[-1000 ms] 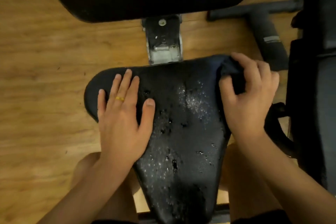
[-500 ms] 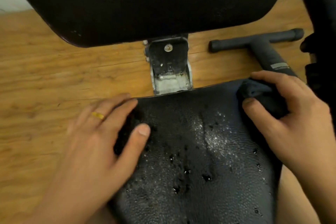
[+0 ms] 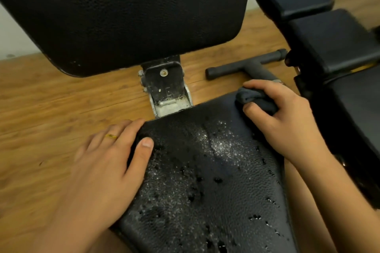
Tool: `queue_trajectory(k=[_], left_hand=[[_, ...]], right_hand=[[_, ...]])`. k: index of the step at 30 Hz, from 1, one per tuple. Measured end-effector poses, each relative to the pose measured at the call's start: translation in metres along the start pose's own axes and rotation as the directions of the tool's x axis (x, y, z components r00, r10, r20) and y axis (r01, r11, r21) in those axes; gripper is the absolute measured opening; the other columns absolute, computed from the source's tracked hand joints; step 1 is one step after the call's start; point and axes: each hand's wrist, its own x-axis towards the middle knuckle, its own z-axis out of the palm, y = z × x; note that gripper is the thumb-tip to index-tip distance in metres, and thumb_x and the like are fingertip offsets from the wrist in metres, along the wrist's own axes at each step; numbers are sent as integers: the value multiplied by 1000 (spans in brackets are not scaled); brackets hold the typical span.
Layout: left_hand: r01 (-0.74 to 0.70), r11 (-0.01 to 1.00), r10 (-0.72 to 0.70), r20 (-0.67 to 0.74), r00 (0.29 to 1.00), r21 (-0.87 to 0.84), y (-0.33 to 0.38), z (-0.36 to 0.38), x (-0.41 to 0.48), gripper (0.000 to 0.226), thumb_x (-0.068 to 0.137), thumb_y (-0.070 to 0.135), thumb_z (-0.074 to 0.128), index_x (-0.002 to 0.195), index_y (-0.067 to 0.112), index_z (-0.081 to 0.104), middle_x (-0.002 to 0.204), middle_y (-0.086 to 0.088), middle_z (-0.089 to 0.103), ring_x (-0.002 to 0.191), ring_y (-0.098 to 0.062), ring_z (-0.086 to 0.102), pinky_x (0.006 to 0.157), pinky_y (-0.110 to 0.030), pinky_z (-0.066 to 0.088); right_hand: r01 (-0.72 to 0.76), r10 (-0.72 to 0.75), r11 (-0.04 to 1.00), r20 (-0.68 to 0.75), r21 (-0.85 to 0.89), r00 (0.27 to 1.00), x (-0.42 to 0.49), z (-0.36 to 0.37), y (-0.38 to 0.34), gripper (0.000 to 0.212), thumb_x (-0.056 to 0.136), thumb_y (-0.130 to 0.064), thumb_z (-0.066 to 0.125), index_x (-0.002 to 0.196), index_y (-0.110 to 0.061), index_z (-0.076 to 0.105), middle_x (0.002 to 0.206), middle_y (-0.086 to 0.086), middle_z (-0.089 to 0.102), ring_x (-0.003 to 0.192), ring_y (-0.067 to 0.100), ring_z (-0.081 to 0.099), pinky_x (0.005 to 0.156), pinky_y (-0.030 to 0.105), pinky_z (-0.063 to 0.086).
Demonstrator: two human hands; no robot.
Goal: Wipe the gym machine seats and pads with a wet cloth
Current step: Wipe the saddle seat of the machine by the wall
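A black textured seat, worn with small holes and glistening wet in the middle, fills the lower centre. My left hand, a gold ring on one finger, lies flat over the seat's left edge with fingers together. My right hand is shut on a bunched dark blue cloth pressed on the seat's far right corner. Beyond the seat rises the large black back pad, joined by a scuffed metal bracket.
Wooden floor lies to the left and behind. A dark T-shaped bar rests on the floor behind my right hand. Another machine with several black pads stands close at the right. My bare legs show beside the seat.
The view has tilted up and closer, showing more of the back pad and the right machine. My left hand slid to the seat's left edge; my right hand keeps the cloth at the far right corner.
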Motion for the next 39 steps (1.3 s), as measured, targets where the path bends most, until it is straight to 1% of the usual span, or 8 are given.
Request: queue_trajectory(k=[4, 10, 19, 24, 30, 35, 37, 39], left_hand=[[0, 1000, 0, 5, 1000, 15, 0, -1, 0, 81, 85, 73, -3, 151, 42, 30, 155, 14, 37, 145, -16, 30, 118, -43, 22], [-12, 1000, 11, -56, 998, -19, -3, 1, -3, 89, 79, 78, -10, 148, 45, 35, 151, 15, 43, 140, -16, 38, 114, -43, 29], [-67, 997, 66, -70, 995, -22, -5, -2, 4, 80, 87, 71, -2, 151, 40, 33, 153, 13, 40, 143, -15, 35, 115, -47, 27], [-77, 996, 74, -77, 994, -38, -4, -3, 1, 75, 90, 68, 6, 149, 37, 38, 151, 11, 44, 141, -17, 38, 113, -47, 28], [-117, 991, 109, -123, 986, -60, -9, 8, 8, 63, 98, 63, 19, 150, 35, 40, 159, 12, 31, 147, -14, 29, 121, -44, 21], [-352, 931, 345, -82, 935, -94, -20, 7, -8, 82, 83, 73, 7, 152, 37, 31, 158, 22, 17, 145, 7, 10, 119, -23, 3], [-390, 918, 384, -83, 920, -75, -21, 7, -9, 83, 83, 73, 5, 154, 38, 28, 158, 24, 14, 144, 9, 7, 119, -22, 3], [-395, 914, 386, -101, 917, -90, -19, 8, -8, 80, 85, 71, 10, 153, 36, 31, 159, 23, 18, 146, 6, 12, 121, -26, 7]], right_hand=[[-25, 26, 999, -55, 22, 998, -3, 3, 1, 35, 85, -27, 64, 119, -36, 63, 111, -16, 65, 110, 8, 60, 96, 44, 49], [-61, 63, 998, -118, 16, 991, -5, 3, 2, 32, 86, -27, 62, 115, -39, 64, 110, -18, 66, 107, 7, 60, 94, 42, 50], [-80, 77, 997, -165, -13, 983, -5, 1, -9, 30, 89, -29, 61, 118, -36, 65, 112, -20, 65, 110, 7, 60, 95, 43, 50], [-95, 91, 995, -123, -29, 988, -5, -2, -9, 30, 90, -30, 60, 119, -35, 65, 114, -17, 66, 111, 7, 60, 96, 42, 49], [-83, 78, 993, -58, -87, 995, -1, 0, -5, 33, 92, -30, 57, 123, -33, 65, 115, -7, 70, 113, 17, 61, 97, 45, 49], [-58, 51, 975, -36, -215, 998, -30, -14, -11, 36, 96, -20, 55, 130, -27, 63, 112, -3, 71, 103, 17, 64, 85, 33, 51], [-50, 44, 974, -34, -221, 998, -44, -18, -13, 35, 97, -17, 54, 130, -25, 63, 98, -6, 70, 88, 13, 63, 69, 26, 44], [-59, 57, 958, -13, -281, 998, -39, -18, -13, 32, 97, -18, 51, 127, -23, 64, 88, -5, 67, 82, 18, 60, 66, 29, 43]])
